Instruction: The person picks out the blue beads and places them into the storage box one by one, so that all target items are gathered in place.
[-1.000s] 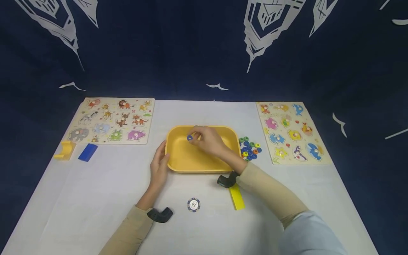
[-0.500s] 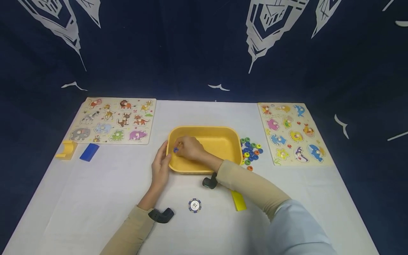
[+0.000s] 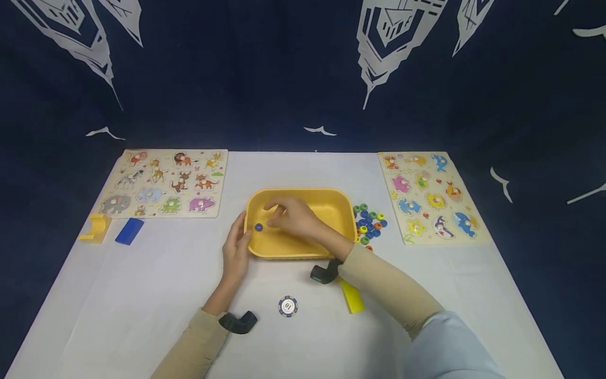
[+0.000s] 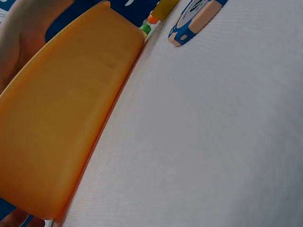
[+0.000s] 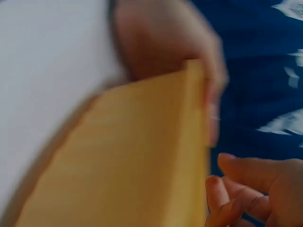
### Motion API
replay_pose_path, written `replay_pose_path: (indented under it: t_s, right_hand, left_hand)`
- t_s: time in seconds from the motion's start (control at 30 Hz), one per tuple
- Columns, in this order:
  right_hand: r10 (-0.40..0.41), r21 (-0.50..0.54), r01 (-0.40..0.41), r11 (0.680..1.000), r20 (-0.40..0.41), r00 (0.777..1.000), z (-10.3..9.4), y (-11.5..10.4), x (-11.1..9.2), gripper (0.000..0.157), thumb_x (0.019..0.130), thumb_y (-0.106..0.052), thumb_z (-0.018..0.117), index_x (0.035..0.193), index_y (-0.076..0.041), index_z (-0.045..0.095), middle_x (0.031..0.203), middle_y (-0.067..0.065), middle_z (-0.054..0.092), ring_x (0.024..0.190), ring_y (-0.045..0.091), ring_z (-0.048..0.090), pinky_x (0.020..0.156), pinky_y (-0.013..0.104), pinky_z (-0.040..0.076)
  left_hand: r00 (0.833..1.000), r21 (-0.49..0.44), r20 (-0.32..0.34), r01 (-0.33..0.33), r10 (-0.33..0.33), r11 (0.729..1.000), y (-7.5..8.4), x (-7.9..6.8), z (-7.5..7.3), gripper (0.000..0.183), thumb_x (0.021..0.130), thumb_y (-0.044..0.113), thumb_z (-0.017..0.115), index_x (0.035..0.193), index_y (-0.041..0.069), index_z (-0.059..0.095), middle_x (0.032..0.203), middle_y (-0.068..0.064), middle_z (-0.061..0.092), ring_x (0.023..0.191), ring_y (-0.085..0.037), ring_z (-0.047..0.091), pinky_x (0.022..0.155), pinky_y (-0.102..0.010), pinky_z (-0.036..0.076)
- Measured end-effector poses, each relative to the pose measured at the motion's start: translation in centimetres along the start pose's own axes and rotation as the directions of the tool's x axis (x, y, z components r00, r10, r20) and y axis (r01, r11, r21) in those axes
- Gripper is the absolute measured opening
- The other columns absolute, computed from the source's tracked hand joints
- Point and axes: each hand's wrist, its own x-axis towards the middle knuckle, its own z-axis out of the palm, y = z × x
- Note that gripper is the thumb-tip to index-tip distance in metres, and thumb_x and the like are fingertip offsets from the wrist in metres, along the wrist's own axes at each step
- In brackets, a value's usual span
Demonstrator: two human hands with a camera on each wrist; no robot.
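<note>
A yellow plastic tray [image 3: 330, 204] stands on the white table. At its left end my left hand [image 3: 235, 251] grips the wall, with the thumb by the rim; the left wrist view shows the tray's outer wall [image 4: 71, 109] up close. Inside the tray, near the left end, lies one blue bead [image 3: 258, 227]. My right hand [image 3: 297, 218] hovers over the tray just right of that bead, thumb and fingers parted and holding nothing. Several green, blue, yellow and orange beads [image 3: 371, 223] lie loose on the table against the tray's right side, partly hidden by it.
Animal peg puzzles stand back left [image 3: 163, 184] and right [image 3: 428, 197]. On the left are a yellow arch block [image 3: 96, 228] and a blue block [image 3: 129, 231]. A poker chip [image 3: 288, 306] and a yellow block [image 3: 352, 296] lie in front, the block partly under the right forearm.
My right hand carried the blue bead leftward and down into the tray, let it go near the left end, and drew back a little right. The left hand stayed on the tray.
</note>
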Motion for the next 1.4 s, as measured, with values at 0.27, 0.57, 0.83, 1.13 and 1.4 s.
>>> replay_pose_path:
  t_s: [0.27,0.57,0.83,1.13,1.4]
  right_hand:
    - [-0.101,0.078,0.126,0.989,-0.271,0.957,-6.4,2.8,-8.2,0.034,0.077,-0.010,0.067,0.110,-0.006,0.059,0.078,0.008,0.061,0.055,0.018,0.046,0.044,0.020,0.038]
    - [0.097,0.102,-0.043,0.994,-0.610,0.787,-7.8,16.8,-12.5,0.036,0.078,-0.032,0.067,0.111,-0.017,0.061,0.078,0.001,0.059,0.062,0.013,0.050,0.049,0.020,0.042]
    - [0.254,0.150,-0.205,0.967,-0.599,0.760,-7.4,17.1,-14.2,0.035,0.076,-0.035,0.068,0.103,-0.012,0.062,0.076,0.004,0.057,0.057,0.012,0.048,0.046,0.018,0.042]
    - [0.300,0.092,-0.310,0.946,-0.602,0.740,-6.4,16.9,-13.9,0.024,0.074,-0.023,0.070,0.093,-0.009,0.063,0.071,0.005,0.058,0.055,0.014,0.050,0.041,0.018,0.040]
    - [0.280,0.019,-0.340,0.940,-0.609,0.742,-6.3,16.4,-13.8,0.020,0.076,-0.019,0.069,0.091,-0.006,0.064,0.070,0.007,0.058,0.056,0.018,0.052,0.042,0.018,0.041]
  left_hand:
    - [1.000,-0.007,-0.018,0.012,-0.012,1.000,-0.1,0.0,0.1,0.045,0.093,0.015,0.040,0.136,0.026,0.034,0.132,0.002,0.044,0.108,-0.016,0.047,0.086,-0.017,0.043]
    - [1.000,-0.026,-0.014,0.003,-0.003,1.000,-0.1,0.0,-0.2,0.045,0.093,0.014,0.040,0.137,0.022,0.034,0.131,-0.004,0.044,0.110,-0.020,0.046,0.086,-0.014,0.042]
    - [1.000,-0.042,0.010,0.029,-0.029,0.999,3.0,-0.6,-0.1,0.045,0.093,0.008,0.037,0.137,0.008,0.031,0.132,-0.016,0.041,0.114,-0.030,0.043,0.086,-0.010,0.039]
    - [1.000,-0.026,0.009,0.030,-0.029,0.999,3.2,-0.7,-0.2,0.045,0.092,0.007,0.037,0.137,0.008,0.031,0.132,-0.016,0.042,0.113,-0.030,0.044,0.085,-0.010,0.040]
    - [0.999,-0.032,0.005,0.037,-0.037,0.999,3.0,-0.5,-0.1,0.045,0.092,0.008,0.038,0.137,0.009,0.032,0.131,-0.013,0.043,0.111,-0.027,0.045,0.085,-0.012,0.040]
